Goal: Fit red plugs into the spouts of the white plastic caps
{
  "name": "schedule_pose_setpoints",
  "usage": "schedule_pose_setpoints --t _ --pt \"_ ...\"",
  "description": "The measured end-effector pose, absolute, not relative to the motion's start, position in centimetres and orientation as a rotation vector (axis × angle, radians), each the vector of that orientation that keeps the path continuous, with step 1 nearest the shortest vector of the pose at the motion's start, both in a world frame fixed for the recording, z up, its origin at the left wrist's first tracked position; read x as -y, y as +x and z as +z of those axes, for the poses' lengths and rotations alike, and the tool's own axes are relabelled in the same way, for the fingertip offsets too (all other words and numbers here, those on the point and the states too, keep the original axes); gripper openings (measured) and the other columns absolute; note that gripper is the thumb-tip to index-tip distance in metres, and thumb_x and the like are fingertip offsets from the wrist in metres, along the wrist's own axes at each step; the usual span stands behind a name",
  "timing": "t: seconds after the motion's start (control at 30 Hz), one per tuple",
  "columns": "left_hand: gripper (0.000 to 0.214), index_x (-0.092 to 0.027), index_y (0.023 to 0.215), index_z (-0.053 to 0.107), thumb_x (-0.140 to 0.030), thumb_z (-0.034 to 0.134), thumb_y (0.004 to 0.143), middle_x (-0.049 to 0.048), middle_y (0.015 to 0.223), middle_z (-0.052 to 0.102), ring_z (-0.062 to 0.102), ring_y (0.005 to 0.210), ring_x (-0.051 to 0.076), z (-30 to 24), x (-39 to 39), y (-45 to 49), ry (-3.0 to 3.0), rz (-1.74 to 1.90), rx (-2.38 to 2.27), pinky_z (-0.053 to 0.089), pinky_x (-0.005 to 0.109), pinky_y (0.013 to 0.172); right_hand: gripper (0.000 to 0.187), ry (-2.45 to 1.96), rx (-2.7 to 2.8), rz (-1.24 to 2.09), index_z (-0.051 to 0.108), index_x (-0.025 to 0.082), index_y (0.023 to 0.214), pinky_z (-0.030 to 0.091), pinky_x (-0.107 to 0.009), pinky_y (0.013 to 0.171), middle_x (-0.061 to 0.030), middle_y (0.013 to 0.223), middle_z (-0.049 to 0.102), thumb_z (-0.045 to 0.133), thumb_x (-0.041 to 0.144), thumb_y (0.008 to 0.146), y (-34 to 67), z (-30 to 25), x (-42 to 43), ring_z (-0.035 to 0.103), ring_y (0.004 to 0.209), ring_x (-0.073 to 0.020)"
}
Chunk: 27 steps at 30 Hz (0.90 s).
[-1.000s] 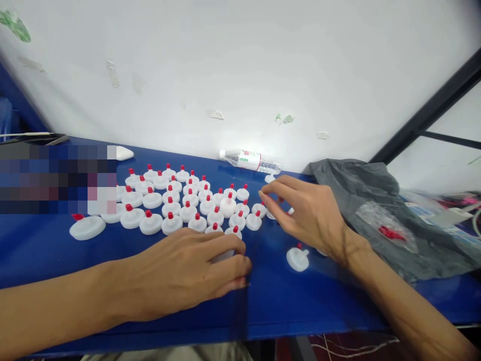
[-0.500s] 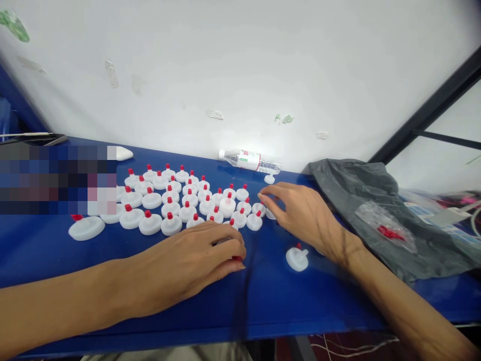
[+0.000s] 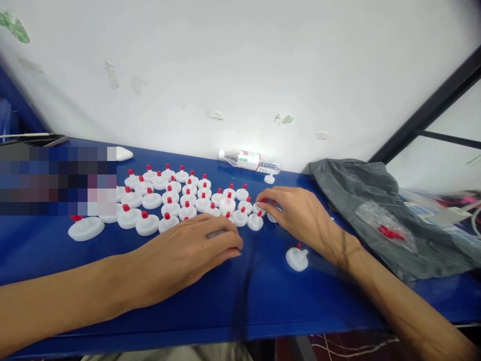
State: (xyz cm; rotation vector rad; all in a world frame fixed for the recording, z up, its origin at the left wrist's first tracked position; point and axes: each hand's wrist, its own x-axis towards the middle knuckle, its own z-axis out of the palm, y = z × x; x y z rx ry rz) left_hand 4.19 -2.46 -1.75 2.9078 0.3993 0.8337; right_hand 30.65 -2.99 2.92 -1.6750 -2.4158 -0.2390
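Observation:
Many white round plastic discs point(image 3: 147, 225), most topped by a small red cap point(image 3: 145, 215), stand in a cluster on the blue table. My right hand point(image 3: 295, 208) pinches a red cap point(image 3: 263, 200) with thumb and forefinger, atop a disc at the cluster's right end; the fingers partly cover that disc. Another white disc point(image 3: 275, 215) is partly behind these fingers. My left hand point(image 3: 205, 239) lies over the cluster's front edge, fingers curled and closed; whatever they hold is hidden. Nearer me, a disc with a side spout point(image 3: 296, 259) lies apart, some red showing behind it.
A clear labelled bottle point(image 3: 250, 159) lies along the wall, beside a small capless white disc point(image 3: 269, 178). To the right, a clear bag of red pieces point(image 3: 391, 231) rests on a grey plastic bag point(image 3: 347, 183). The table's front edge point(image 3: 180, 338) runs below my arms.
My left hand has shifted slightly away from me, and nearby discs have slid left and back. The right fingertips have lowered onto a disc, where a red cap now shows.

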Motion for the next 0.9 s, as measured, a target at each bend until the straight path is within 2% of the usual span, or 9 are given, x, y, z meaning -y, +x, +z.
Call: schedule_pose_setpoints --t 0.2,0.4,0.7,0.9 --pt "0.01 -0.021 0.115 0.056 -0.025 0.049 0.109 0.0043 0.113 0.072 0.07 0.105 0.016 -0.6 3.5 4.3 2.895 0.861 -0.24 0.057 0.029 0.096 0.017 -1.68 2.41 -0.22 0.073 0.024 0.107 0.033 -0.029 0.061 -0.0027 0.093 0.078 0.058 0.031 0.103 30.6 3.0 2.8 0.068 0.076 -0.0194" --pt "0.016 -0.022 0.116 0.054 -0.029 0.041 0.111 0.0047 0.114 0.07 0.072 0.092 0.017 -1.8 3.4 4.2 2.94 0.69 -0.314 0.058 0.031 0.088 0.018 -1.69 2.41 -0.229 0.073 0.024 0.107 0.034 -0.029 0.06 -0.0027 0.093 0.078 0.057 0.03 0.102 30.5 2.9 2.9 0.068 0.074 -0.0189" --pt "0.026 -0.022 0.124 0.053 -0.013 0.036 0.106 0.0047 0.116 0.068 0.071 0.096 0.019 -1.2 3.1 4.1 3.005 0.604 -0.524 0.056 0.03 0.086 0.015 -1.694 2.426 -0.254 0.073 0.025 0.107 0.033 -0.029 0.06 -0.0019 0.093 0.077 0.059 0.028 0.101 30.7 2.9 2.8 0.068 0.076 -0.0195" --pt "0.028 -0.021 0.125 0.056 -0.012 0.041 0.104 0.0064 0.115 0.068 0.071 0.097 0.018 -1.2 3.1 4.1 2.989 0.633 -0.56 0.055 0.028 0.088 0.015 -1.668 2.414 -0.281 0.073 0.025 0.108 0.035 -0.028 0.06 -0.0016 0.092 0.078 0.06 0.027 0.101 30.6 2.8 3.0 0.069 0.076 -0.0195"
